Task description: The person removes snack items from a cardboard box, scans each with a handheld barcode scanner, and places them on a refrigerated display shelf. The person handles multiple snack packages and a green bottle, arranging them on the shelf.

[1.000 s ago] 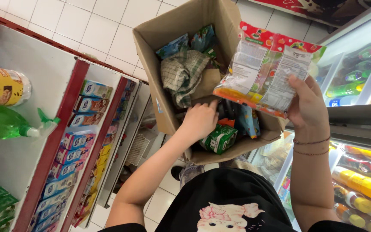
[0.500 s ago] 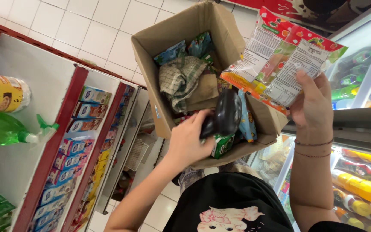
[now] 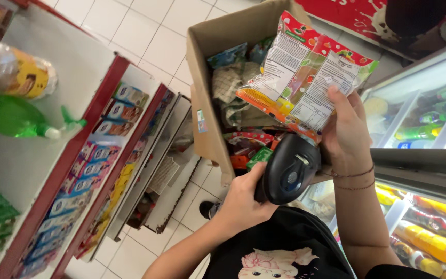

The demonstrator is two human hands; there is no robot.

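Head view: left hand (image 3: pixel 241 199) is gripping a black barcode scanner (image 3: pixel 289 170), its head sitting just below the snack packets (image 3: pixel 305 77). Right hand (image 3: pixel 344 132) is clasping those packets, holding them above the open cardboard box (image 3: pixel 210 62) of mixed goods, beside the drinks cooler (image 3: pixel 429 134).

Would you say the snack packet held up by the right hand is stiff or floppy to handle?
Probably floppy: the snack packet bows above the right hand, whose grip holds only its lower edge. Likely light, since one hand lifts it. Its glossy film may be slippery.
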